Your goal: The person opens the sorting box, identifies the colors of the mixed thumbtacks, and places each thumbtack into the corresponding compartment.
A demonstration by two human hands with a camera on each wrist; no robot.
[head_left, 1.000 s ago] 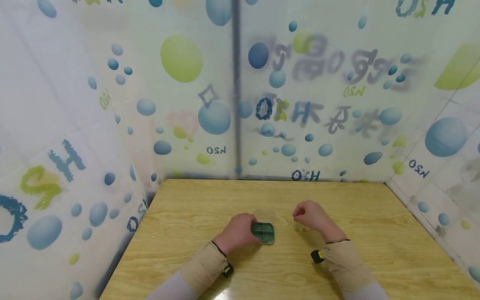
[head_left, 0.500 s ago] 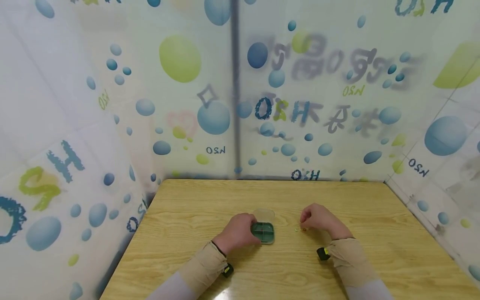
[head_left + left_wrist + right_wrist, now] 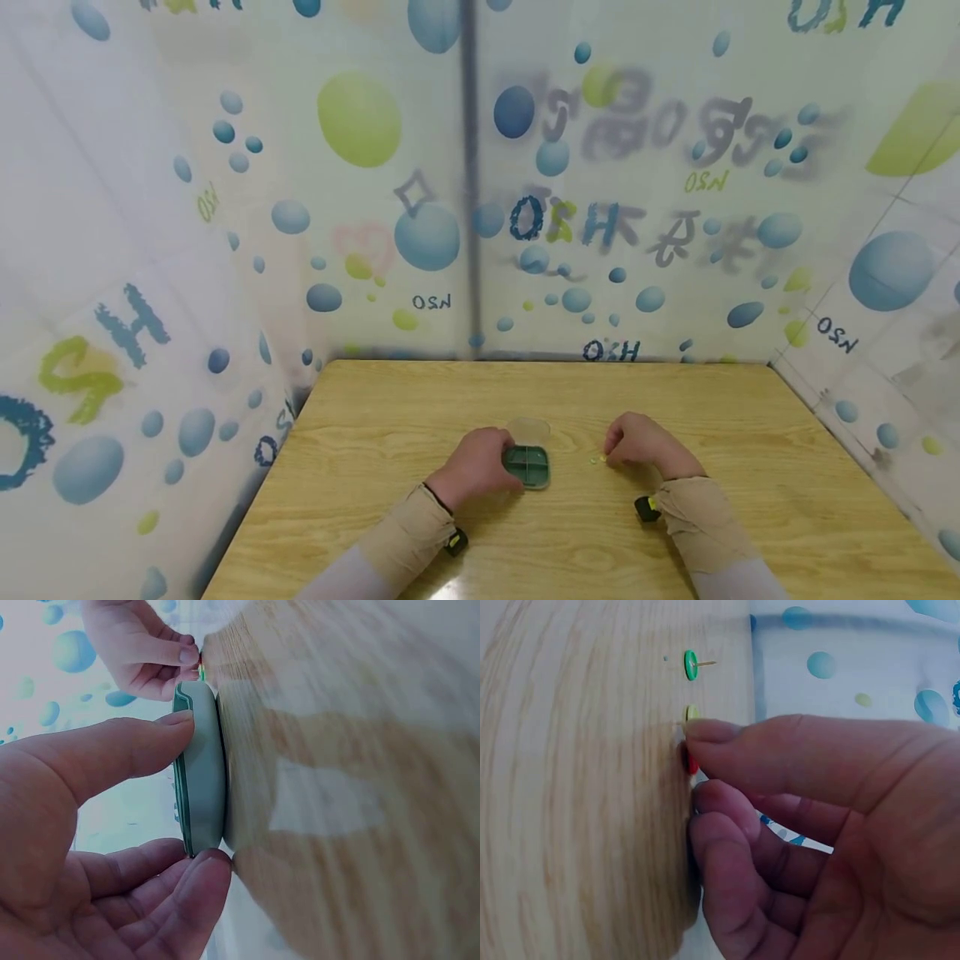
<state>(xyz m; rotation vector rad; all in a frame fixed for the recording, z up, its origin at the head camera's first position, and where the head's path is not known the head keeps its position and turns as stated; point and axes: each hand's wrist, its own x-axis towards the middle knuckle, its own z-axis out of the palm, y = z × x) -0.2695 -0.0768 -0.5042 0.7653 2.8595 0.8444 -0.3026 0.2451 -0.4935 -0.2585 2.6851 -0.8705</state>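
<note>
My left hand [image 3: 476, 467] holds a small green divided box [image 3: 536, 477] on the table, thumb on one side and fingers on the opposite side. Its translucent lid [image 3: 529, 431] lies folded back, away from me. To the right, my right hand [image 3: 641, 442] reaches down to thumbtacks on the tabletop. In the right wrist view a red thumbtack [image 3: 691, 761] sits between the thumb tip and the index fingertip, partly hidden. A yellow thumbtack [image 3: 692, 712] is right at the thumb, and a green thumbtack [image 3: 691, 665] stands farther off, pin up.
The wooden table [image 3: 420, 392] reaches back to a wall hanging [image 3: 675, 275] printed with blue and green bubbles. Similar sheets hang at both sides. A dark wrist camera [image 3: 647, 508] is strapped at the right wrist, and another [image 3: 455, 542] at the left.
My right hand has come down and slightly right onto the thumbtacks, its fingertips now at the table. The left hand and the green box have stayed in place.
</note>
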